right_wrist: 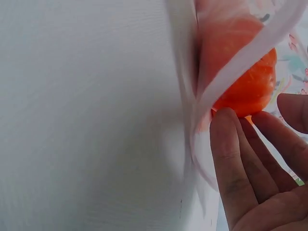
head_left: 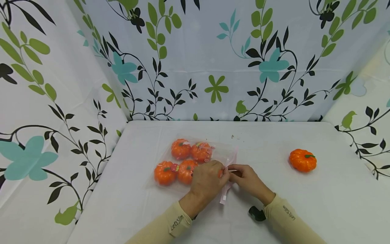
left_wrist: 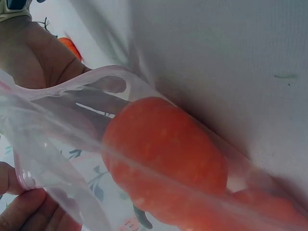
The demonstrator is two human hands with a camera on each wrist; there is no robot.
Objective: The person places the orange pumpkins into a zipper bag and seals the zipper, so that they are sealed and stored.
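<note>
A clear zip bag [head_left: 223, 154] with a pink-edged mouth lies on the table, holding several small orange pumpkins [head_left: 165, 173]. My left hand [head_left: 208, 178] pinches the bag's edge near its mouth; the left wrist view shows its thumb and fingers [left_wrist: 29, 209] on the pink rim. At the mouth is my right hand [head_left: 248, 179], its fingers reaching in under the plastic. In the right wrist view those fairly straight fingers [right_wrist: 228, 144] touch a pumpkin [right_wrist: 250, 89] near the opening, with the thumb apart. Over the head view's pumpkin there, my left hand hides most of it.
One loose orange pumpkin [head_left: 302, 160] with a green stem sits on the white table [head_left: 335, 203], right of the hands. A small black object [head_left: 257, 213] shows beside the right cuff. Leaf-patterned cloth [head_left: 195, 67] hangs behind the table and at both sides.
</note>
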